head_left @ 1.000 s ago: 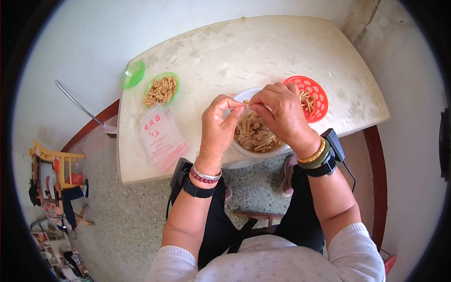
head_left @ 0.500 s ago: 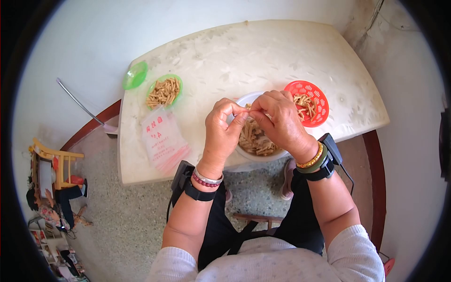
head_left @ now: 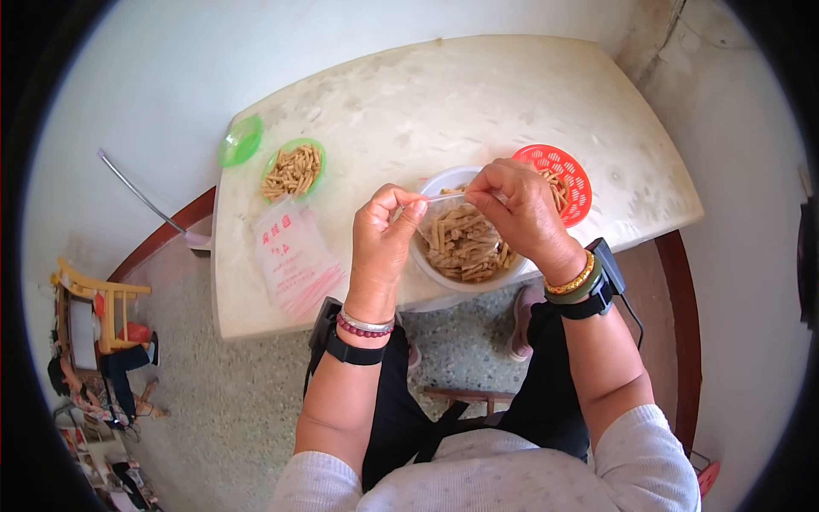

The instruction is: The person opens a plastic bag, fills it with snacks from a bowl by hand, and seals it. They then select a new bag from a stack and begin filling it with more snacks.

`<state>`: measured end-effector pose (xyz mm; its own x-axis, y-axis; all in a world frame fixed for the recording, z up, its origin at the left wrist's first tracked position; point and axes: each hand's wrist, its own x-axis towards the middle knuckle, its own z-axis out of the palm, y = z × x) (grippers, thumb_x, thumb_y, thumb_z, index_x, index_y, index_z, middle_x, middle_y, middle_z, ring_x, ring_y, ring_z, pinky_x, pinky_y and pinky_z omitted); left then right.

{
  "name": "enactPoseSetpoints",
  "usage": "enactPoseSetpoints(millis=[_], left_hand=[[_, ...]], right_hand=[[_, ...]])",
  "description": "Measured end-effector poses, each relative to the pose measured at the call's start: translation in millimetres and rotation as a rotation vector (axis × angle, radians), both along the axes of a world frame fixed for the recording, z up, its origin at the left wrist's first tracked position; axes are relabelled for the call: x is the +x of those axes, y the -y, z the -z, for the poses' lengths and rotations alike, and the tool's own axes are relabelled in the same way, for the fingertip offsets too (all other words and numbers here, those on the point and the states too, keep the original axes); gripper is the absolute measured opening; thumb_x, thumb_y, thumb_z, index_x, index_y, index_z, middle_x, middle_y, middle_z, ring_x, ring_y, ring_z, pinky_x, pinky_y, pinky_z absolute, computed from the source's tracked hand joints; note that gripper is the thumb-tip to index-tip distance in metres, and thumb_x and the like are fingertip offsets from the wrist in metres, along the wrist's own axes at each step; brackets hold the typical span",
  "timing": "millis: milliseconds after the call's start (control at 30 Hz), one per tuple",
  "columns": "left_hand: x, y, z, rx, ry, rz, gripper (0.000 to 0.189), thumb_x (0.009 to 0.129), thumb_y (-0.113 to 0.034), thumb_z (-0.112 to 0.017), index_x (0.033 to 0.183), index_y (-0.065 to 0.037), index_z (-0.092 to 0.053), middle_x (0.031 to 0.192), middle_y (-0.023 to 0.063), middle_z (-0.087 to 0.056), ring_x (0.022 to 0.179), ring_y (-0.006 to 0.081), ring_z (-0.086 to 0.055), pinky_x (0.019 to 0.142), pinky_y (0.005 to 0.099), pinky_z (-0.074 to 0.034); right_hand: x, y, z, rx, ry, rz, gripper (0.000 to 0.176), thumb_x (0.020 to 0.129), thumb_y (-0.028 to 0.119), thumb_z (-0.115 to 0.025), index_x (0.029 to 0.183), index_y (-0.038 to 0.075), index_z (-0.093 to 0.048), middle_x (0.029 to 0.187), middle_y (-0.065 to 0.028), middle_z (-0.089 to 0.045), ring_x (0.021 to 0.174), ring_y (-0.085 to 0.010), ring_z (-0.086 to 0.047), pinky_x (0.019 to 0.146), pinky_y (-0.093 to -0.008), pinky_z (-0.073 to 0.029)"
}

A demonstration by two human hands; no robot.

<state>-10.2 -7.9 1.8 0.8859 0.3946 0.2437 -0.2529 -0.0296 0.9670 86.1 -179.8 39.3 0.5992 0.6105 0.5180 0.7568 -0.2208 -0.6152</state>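
My left hand [head_left: 386,230] pinches one end of the top edge of a clear plastic bag [head_left: 443,201]. A short way to its right, my right hand [head_left: 518,206] pinches the other end, and the edge runs taut between them. Directly beneath is a white bowl [head_left: 429,266] of brown stick-shaped snacks [head_left: 463,241], seen partly through the thin plastic. A red perforated basket [head_left: 577,183] with more sticks sits just beyond my right hand, which covers part of it.
Left on the pale table [head_left: 409,94] are a green bowl of snack sticks [head_left: 292,171], another green dish [head_left: 241,141] and flat printed plastic bags [head_left: 294,256]. A person [head_left: 85,384] and a wooden chair [head_left: 124,311] show at far left. White walls border the table.
My hands have moved apart, the left one going leftward, so the bag's edge now stretches between them. More of the bowl's contents shows. The view has shifted slightly.
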Motion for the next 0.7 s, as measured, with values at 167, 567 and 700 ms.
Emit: enactPoseSetpoints(millis=[167, 567, 700], left_hand=[[-3.7, -4.7, 3.7, -0.146, -0.02, 0.033, 0.006, 0.089, -0.006, -0.064, 0.084, -0.004, -0.064, 0.078, -0.0039, -0.059, 0.075, 0.004, -0.047, 0.072, 0.0198, -0.038], [-2.8, -5.5, 6.3, -0.223, -0.012, 0.035, 0.005, 0.089, -0.007, -0.065, 0.085, -0.005, -0.063, 0.08, -0.0032, -0.06, 0.077, 0.0041, -0.048, 0.075, 0.0202, -0.038], [-2.9, -7.3, 6.5, -0.225, -0.003, 0.027, 0.006, 0.089, -0.008, -0.066, 0.085, -0.004, -0.063, 0.081, -0.0029, -0.061, 0.077, 0.0043, -0.048, 0.076, 0.0203, -0.038]], right_hand=[[8.0, 9.6, 0.9, -0.013, -0.26, 0.059, 0.01, 0.079, 0.009, -0.071, 0.082, 0.001, -0.066, 0.073, -0.0104, -0.064, 0.068, -0.019, -0.06, 0.062, -0.0312, -0.048], [14.2, 19.3, 24.9, 0.341, -0.775, -0.051, 0.008, 0.089, 0.01, -0.066, 0.09, 0.002, -0.064, 0.08, 0.0037, -0.061, 0.074, -0.0034, -0.051, 0.066, -0.0198, -0.044], [11.1, 17.8, 22.8, 0.434, -0.885, -0.086, 0.008, 0.091, 0.009, -0.064, 0.09, 0.002, -0.063, 0.082, 0.0041, -0.06, 0.075, -0.0029, -0.052, 0.068, -0.0185, -0.043]])
